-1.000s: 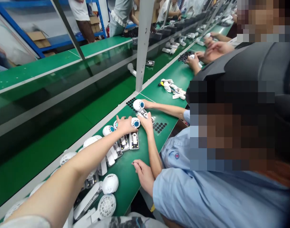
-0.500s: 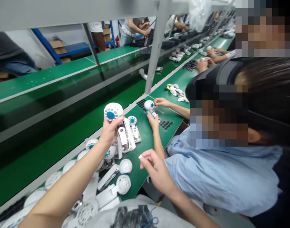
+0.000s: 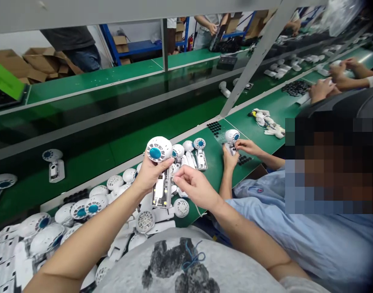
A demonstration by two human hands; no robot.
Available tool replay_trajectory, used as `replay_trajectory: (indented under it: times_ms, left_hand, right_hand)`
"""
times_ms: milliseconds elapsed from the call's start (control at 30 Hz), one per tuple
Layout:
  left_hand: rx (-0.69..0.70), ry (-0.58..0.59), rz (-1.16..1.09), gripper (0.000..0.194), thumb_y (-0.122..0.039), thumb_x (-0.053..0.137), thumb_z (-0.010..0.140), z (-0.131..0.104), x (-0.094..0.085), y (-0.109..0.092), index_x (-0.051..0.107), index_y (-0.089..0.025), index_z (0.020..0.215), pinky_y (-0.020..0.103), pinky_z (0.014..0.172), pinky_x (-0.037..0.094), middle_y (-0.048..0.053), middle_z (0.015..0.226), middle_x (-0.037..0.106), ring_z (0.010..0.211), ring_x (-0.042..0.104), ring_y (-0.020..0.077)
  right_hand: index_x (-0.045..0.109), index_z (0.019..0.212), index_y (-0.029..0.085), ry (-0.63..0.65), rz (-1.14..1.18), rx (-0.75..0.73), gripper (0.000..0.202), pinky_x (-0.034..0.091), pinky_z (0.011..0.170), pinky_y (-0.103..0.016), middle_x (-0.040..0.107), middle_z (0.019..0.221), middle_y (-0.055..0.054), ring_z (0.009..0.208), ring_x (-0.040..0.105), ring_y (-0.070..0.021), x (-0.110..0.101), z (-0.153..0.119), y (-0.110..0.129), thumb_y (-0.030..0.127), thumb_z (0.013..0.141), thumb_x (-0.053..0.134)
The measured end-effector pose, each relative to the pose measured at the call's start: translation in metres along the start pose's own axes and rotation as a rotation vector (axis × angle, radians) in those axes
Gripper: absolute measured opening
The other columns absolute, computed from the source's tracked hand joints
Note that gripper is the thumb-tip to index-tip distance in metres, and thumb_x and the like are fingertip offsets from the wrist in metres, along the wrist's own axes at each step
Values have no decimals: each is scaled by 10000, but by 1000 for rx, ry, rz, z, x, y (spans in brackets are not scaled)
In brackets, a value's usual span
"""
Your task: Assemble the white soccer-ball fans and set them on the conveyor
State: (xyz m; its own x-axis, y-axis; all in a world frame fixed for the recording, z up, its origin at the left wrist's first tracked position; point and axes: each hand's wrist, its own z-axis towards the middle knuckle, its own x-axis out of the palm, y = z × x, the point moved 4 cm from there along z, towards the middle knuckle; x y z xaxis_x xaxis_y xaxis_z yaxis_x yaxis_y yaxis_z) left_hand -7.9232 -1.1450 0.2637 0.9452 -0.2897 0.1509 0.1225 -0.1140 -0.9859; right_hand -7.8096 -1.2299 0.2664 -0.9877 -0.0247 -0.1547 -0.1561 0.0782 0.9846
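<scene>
My left hand is wrapped round a white device with a round vented head and a blue disc, its open body showing a circuit board and small yellow parts. My right hand is beside the device's right edge, thumb and fingers pinched together; whatever lies between them is too small to make out. Many similar white devices with round heads are heaped below and to the left of my hands. More stand just behind the held one, including a blue-centred unit.
A co-worker in a blue shirt sits at the right, hands on a similar device. Black round pads and white gloves lie on the green table. A green conveyor carries devices beyond a grey post.
The view has swung to the left. My right hand has moved up to the device's side, and the device in my left hand now shows its circuit board more squarely.
</scene>
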Motion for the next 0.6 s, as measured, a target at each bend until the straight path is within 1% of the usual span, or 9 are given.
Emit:
replay_trajectory:
  times_ms: [100,167,267,300,400,433,600]
  left_hand:
    - [57,21,105,607,-279,774,573,-1,-8,-4,443,-220,1079,292,815,456,11,972,585,888,571,164]
    - [26,53,116,628,-267,771,583,-1,-12,-3,425,-219,1105,297,831,456,16,984,585,901,572,165]
    - [-46,99,105,603,-270,758,600,-4,-16,1,422,-204,1096,318,839,459,25,960,597,891,578,171]
    - [-41,102,112,603,-272,758,599,-5,-17,1,422,-205,1095,322,844,458,27,965,596,895,577,173]
    - [33,73,140,657,-274,764,583,-8,-21,0,407,-228,1132,324,861,452,29,1029,580,946,566,183]
    - [45,64,144,674,-276,766,578,-8,-22,1,400,-236,1142,322,864,451,29,1045,576,963,562,187]
    - [-23,40,115,618,-299,747,592,-7,-22,9,404,-234,1102,326,839,463,28,1020,585,954,572,195]
  right_hand:
    - [493,749,180,50,-39,14,109,292,478,-193,413,556,69,493,363,-71,3,6,-2,254,828,508]
    - [485,762,182,98,-2,33,108,278,462,-191,400,544,73,482,352,-72,7,9,-5,265,827,505]
    - [468,769,186,197,96,89,126,264,437,-190,409,541,72,464,346,-73,17,10,-9,292,834,487]
    - [469,764,185,194,80,89,128,260,435,-191,410,543,70,464,345,-73,19,9,-10,291,834,485]
    - [481,750,184,101,-51,16,112,269,456,-196,407,565,62,496,356,-77,21,9,-8,263,829,490]
    - [483,750,184,89,-67,1,108,281,466,-198,413,571,59,507,365,-79,21,9,-8,257,829,489]
    - [466,744,186,139,52,69,126,326,479,-209,467,549,56,499,410,-85,25,14,-17,272,835,485]
